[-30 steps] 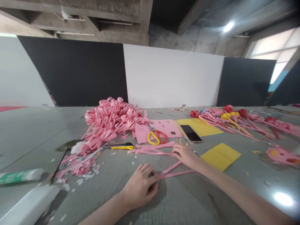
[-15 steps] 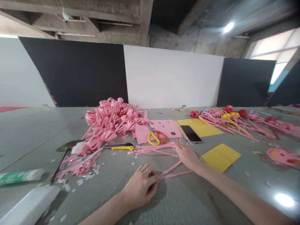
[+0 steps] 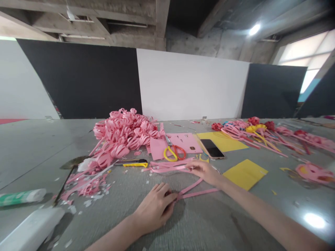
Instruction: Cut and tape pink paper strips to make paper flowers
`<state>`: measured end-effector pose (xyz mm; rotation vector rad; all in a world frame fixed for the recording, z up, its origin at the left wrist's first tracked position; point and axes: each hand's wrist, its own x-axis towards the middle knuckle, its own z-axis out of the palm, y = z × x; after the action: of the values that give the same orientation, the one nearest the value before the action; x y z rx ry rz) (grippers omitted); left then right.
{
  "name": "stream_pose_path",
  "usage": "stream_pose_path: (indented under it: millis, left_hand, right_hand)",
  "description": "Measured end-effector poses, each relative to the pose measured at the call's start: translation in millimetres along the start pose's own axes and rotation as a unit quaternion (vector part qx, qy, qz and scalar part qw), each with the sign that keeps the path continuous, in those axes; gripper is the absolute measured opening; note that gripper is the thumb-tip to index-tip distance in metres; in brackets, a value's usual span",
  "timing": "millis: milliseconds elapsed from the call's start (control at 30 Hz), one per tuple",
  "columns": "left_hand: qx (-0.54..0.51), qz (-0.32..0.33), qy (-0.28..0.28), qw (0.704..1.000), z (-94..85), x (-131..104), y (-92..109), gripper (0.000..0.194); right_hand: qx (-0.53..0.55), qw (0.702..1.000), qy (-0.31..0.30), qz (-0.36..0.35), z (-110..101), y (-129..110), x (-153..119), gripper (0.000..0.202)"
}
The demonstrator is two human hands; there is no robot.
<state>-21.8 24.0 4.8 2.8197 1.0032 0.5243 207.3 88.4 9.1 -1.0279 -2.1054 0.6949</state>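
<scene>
My left hand (image 3: 156, 206) rests on the grey table, its fingers closed on the joined ends of two pink paper strips (image 3: 200, 192) that spread apart to the right. Further up, my right hand (image 3: 202, 171) pinches the end of a strip from the flat bunch of pink paper strips (image 3: 167, 166). Behind that bunch lie scissors (image 3: 175, 152) with one yellow and one red handle, on a pink paper sheet (image 3: 188, 141). A yellow utility knife (image 3: 134, 163) lies left of the strips.
A heap of pink paper-strip balls (image 3: 125, 130) stands at the back left. A phone (image 3: 212, 149) lies by yellow paper (image 3: 244, 174). At the left are a green-and-white tube (image 3: 23, 197) and a white box (image 3: 34, 228). More coloured paper pieces (image 3: 251, 130) lie at the back right.
My right hand has moved left and slightly down, and a strip end in the bunch has lifted with its fingers. My left hand keeps its hold in nearly the same place.
</scene>
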Motion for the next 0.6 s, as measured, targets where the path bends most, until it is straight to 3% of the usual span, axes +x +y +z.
stream_pose_path:
  millis: [133,267,433,600]
  left_hand:
    - [-0.001,-0.004,-0.005,1.0,0.3,0,0,0.024]
    - [-0.007,-0.003,0.003,1.0,1.5,0,-1,0.027]
    - [-0.008,0.002,0.012,1.0,1.6,0,-2,0.028]
    - [0.0,-0.002,0.0,1.0,1.9,-1,-2,0.027]
  right_hand:
    - [0.066,0.997,-0.026,0.011,6,-12,-2,0.029]
    - [0.054,0.998,-0.039,0.0,14,-20,-6,0.021]
    - [0.045,0.998,-0.014,-0.042,23,-28,-10,0.017]
    - [0.178,0.983,0.037,0.01,29,-28,-10,0.017]
